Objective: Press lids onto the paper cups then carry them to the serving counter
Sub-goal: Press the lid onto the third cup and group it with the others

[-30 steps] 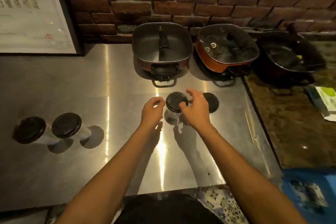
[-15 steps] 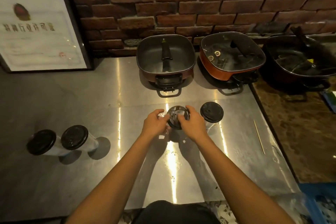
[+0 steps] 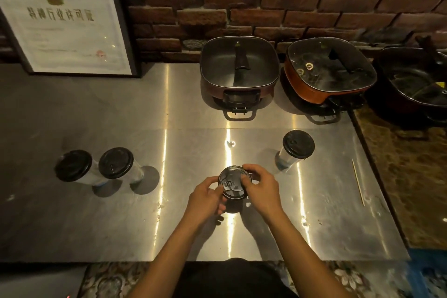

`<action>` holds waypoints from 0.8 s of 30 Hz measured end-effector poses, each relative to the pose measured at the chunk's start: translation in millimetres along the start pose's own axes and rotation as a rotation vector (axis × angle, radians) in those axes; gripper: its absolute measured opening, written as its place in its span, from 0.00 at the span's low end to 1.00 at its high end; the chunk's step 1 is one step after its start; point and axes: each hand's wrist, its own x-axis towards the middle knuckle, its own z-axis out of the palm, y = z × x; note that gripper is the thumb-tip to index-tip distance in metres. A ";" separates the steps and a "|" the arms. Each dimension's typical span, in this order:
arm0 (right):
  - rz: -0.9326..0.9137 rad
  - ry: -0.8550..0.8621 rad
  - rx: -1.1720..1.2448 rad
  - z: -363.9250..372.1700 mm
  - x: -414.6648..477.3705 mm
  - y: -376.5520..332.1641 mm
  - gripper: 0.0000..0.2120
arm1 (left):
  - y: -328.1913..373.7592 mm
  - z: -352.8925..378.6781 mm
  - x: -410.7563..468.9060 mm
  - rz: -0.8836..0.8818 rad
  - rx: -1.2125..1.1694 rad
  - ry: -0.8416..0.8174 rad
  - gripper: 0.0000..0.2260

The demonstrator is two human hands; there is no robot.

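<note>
Your left hand (image 3: 207, 195) and right hand (image 3: 262, 190) meet over one cup (image 3: 232, 204) standing on the steel tabletop (image 3: 169, 213), just in front of you at centre. A black lid (image 3: 233, 184) sits on the cup's mouth. Left grip: fingers curled narrow against the lid's left rim and the cup side, holding the cup. Right grip: thumb and fingertips closed on the lid's right and far rim, holding it. Whether the lid is fully seated cannot be told from this angle. A lidded cup (image 3: 295, 149) stands apart to your right, upright, near the tabletop's back half. Two more lidded cups stand side by side well off to your left: the outer one (image 3: 75, 167) and the inner one (image 3: 118, 164), close together, possibly touching. A thin stick (image 3: 358, 181) lies near the right edge. Against the brick wall (image 3: 266, 2) sit three pots: a dark square pot (image 3: 239, 68), an orange one (image 3: 329, 70) tilted beside it, a black one (image 3: 416, 84) farthest right. A framed certificate (image 3: 65, 24) leans at far left.
</note>
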 end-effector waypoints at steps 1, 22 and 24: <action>0.001 0.000 -0.007 1.1 -1.6 2.2 0.11 | -1.5 -1.7 0.9 0.009 0.019 -0.006 0.09; 0.327 0.043 0.050 32.5 30.6 -9.0 0.21 | 21.8 58.1 51.0 0.017 -0.064 0.212 0.21; 0.340 0.071 0.029 37.3 30.4 -3.1 0.20 | 19.0 61.1 54.4 -0.004 -0.085 0.249 0.20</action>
